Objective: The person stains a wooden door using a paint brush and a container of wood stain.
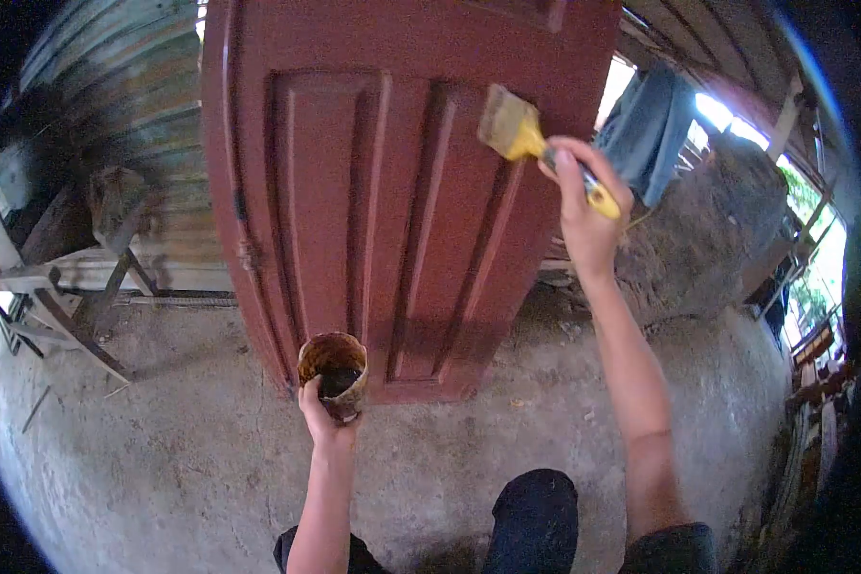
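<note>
My right hand (591,196) is wrapped round the yellow and dark handle of a paintbrush (518,132). The brush's pale, stained bristles point up and left, overlapping the upper right panel of a reddish-brown wooden door (340,172). Low on the left, my left hand (327,421) grips a stained cup (356,394) by its side, thumb at the rim. Dark liquid shows inside the cup, which overlaps the door's lower left part in this view. The door stands upright before me, with raised panels and a metal bolt (247,253) along its left edge.
Wooden trestle-like pieces (77,320) stand at the left by a corrugated metal wall (148,124). Blue-grey cloth (651,124) hangs at the right, beside a large covered heap (708,230). Stacked pieces (823,392) line the far right edge. Concrete floor (210,440) lies below.
</note>
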### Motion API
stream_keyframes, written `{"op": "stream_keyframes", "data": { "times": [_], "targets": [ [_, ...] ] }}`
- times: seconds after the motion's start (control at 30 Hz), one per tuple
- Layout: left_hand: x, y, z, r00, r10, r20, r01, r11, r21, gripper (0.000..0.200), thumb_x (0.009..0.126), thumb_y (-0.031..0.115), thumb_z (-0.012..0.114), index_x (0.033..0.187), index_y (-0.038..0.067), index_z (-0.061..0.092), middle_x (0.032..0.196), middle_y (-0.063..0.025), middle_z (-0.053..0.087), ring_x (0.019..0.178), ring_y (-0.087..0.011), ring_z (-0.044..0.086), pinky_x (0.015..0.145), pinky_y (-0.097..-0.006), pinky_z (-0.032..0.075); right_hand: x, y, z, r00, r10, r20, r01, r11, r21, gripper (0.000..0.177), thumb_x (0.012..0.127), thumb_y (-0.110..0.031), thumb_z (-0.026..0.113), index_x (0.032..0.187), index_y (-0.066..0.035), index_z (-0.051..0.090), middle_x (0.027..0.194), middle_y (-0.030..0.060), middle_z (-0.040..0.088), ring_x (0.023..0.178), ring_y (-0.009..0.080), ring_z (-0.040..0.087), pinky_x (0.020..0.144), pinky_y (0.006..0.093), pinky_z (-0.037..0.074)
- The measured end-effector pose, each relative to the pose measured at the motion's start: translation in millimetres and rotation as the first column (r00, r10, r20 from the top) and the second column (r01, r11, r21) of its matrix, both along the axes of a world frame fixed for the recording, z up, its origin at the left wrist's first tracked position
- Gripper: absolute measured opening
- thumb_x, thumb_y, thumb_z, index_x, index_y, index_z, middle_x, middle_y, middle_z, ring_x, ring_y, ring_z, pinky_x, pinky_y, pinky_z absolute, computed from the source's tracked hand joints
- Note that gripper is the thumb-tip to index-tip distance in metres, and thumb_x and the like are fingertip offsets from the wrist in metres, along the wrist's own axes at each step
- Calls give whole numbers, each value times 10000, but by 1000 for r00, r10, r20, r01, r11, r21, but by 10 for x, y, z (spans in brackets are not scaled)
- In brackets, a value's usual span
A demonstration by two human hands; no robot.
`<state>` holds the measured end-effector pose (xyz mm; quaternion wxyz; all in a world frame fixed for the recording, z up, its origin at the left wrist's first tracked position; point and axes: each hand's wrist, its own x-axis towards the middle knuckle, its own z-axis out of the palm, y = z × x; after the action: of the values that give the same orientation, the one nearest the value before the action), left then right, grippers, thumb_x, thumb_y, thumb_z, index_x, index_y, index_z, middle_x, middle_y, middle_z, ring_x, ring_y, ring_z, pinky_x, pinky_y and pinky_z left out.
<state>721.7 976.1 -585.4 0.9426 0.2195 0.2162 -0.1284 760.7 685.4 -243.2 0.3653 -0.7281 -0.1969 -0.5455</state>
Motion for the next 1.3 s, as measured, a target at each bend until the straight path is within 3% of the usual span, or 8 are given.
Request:
{"op": "stream_keyframes", "data": {
  "times": [0.13, 0.33, 0.4, 0.53, 0.93, 1.0, 1.27, 1.3],
  "targets": [
    [-61, -8, 145, 995, -56, -87, 63, 995, 83, 481, 811, 402, 635, 1237, 300, 437, 1331, -17, 452, 1185, -307, 444, 857, -596, 377, -26, -294, -10, 985, 108, -134, -49, 923, 382, 179, 972, -138, 600, 1048, -20, 711, 949, 63, 685, 857, 134, 667, 653, 228, 562],
    [-60, -85, 252, 992, -29, -119, 44, 991, 125, 473, 829, 453, 604, 1246, 259, 491, 1261, -32, 523, 1105, -281, 483, 846, -525, 387, -328, -292, -123, 941, -267, -210, 225, 953, -202, 166, 939, -55, 616, 1056, 39, 687, 1028, 137, 691, 937, 199, 684, 800, 293, 593],
    [-91, -124, 271, 974, -13, -225, 59, 978, 199, 475, 848, 498, 570, 1225, 209, 557, 1166, -35, 610, 997, -242, 540, 789, -438, 415, -243, -297, -8, 895, -352, 272, 437, 814, -383, 195, 856, -34, 683, 1048, -5, 687, 943, 143, 706, 923, 239, 704, 829, 322, 542],
    [-100, -154, 284, 987, -18, -159, 55, 971, 234, 478, 848, 488, 577, 1232, 204, 556, 1170, -38, 613, 1017, -247, 545, 780, -431, 417, -173, -358, -607, 887, -356, 295, 456, 577, -678, 230, 822, -21, 720, 1051, -36, 719, 1170, 185, 662, 996, 279, 691, 738, 339, 604],
    [-135, -286, 136, 998, -51, -34, 56, 985, 161, 453, 861, 329, 602, 1271, 260, 421, 1319, -51, 454, 1186, -312, 469, 859, -576, 440, -1097, -366, -3021, 914, -275, -297, -137, 480, -867, 316, 848, -115, 614, 1157, -64, 655, 1336, 253, 523, 985, 331, 688, 612, 322, 614],
    [-132, -298, 86, 999, -52, 11, 50, 990, 129, 446, 866, 307, 596, 1272, 247, 420, 1302, -64, 464, 1169, -319, 484, 850, -577, 448, -1180, -298, -3174, 611, -476, -632, -461, 435, -773, 321, 881, -166, 567, 1189, -117, 644, 1333, 215, 535, 852, 301, 703, 558, 329, 587],
    [-192, -436, 309, 996, -53, 69, 47, 996, 78, 401, 876, 273, 582, 1252, 221, 450, 1222, -65, 527, 1079, -284, 557, 756, -495, 523, -1327, -465, -2958, 397, -393, -829, -442, 710, -549, 259, 964, -239, 565, 1202, -191, 656, 1411, 99, 522, 947, 275, 696, 808, 400, 597],
    [-234, -476, 342, 997, -32, 63, 29, 998, 51, 390, 879, 269, 578, 1245, 212, 457, 1211, -65, 536, 1069, -275, 562, 746, -491, 529, -1247, -513, -2639, 638, -302, -708, -284, 762, -582, 246, 944, -230, 599, 1170, -164, 672, 1359, 116, 565, 976, 283, 692, 840, 402, 587]
  ]
}}
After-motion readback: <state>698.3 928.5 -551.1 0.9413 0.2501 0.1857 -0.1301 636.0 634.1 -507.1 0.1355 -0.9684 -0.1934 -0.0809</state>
